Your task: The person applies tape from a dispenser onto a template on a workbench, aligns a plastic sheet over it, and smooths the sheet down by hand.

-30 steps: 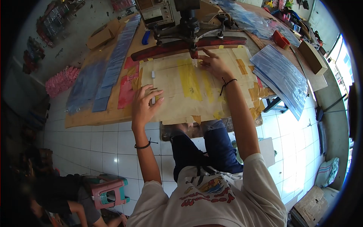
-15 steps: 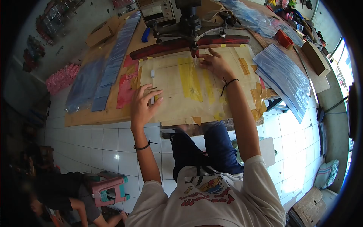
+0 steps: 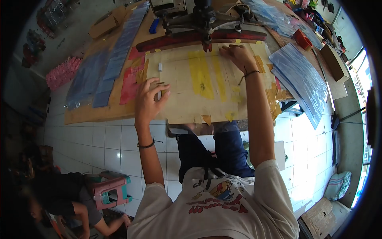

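Observation:
A beige, taped work sheet (image 3: pixel 179 107) lies on the wooden table, with yellow strips across its middle. My left hand (image 3: pixel 149 99) rests at its left side with fingers spread, beside a small white block (image 3: pixel 160 67). Near the sheet's back edge, right of centre, is my right hand (image 3: pixel 238 55), its fingers bent; whether they hold anything is hidden. The red press bar (image 3: pixel 171 40) under a black metal frame stretches along the back edge, just beyond my right hand.
Blue plastic sheets (image 3: pixel 300 79) overhang the table on the right, and more blue plastic (image 3: pixel 87 75) lies on the left. A red tape roll (image 3: pixel 302 40) and a cardboard box (image 3: pixel 334 63) are at the back right. Another person (image 3: pixel 59 195) is low at the left.
My right hand has moved to the right, away from the middle of the press. My left hand has stayed at the sheet's left side. The view has shifted slightly.

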Demonstrator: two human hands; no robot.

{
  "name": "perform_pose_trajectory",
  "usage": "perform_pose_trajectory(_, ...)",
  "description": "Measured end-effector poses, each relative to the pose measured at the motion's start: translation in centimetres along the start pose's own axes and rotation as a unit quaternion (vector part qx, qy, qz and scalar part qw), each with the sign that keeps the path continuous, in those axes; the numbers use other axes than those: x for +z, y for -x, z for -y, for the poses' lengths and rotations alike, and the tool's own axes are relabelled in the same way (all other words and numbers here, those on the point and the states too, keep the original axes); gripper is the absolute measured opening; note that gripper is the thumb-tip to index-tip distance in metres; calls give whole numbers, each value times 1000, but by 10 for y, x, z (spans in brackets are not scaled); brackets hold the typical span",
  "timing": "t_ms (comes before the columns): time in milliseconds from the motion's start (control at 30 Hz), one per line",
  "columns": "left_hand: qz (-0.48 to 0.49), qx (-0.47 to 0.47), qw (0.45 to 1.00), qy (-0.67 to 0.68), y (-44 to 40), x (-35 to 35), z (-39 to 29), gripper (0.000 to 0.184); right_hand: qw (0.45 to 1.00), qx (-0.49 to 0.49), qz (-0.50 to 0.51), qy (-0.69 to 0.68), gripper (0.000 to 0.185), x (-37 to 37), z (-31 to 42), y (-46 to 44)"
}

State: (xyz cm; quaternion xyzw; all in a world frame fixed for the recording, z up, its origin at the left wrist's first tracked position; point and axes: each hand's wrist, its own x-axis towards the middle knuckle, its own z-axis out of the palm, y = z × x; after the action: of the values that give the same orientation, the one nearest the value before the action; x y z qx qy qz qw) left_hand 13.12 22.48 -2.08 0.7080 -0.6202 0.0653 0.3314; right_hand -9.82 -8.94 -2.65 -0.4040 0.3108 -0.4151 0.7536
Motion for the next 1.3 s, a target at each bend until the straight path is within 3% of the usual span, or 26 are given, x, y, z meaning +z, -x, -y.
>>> perform_pose_trajectory(133, -5, 15, 1000, 4, 1, 3, 5, 25, 988, -37, -47, -142, 52, 29, -24, -6)
perform_pose_trajectory(267, -1, 26, 1000, -6, 1, 2, 7, 25, 977, -104, 25, -184, 57, 28, -47, -21)
perform_pose_trajectory(1300, 12, 5, 1000, 13, 2, 1, 1, 27, 973, -57, 13, -222, 63, 34, -36, 7)
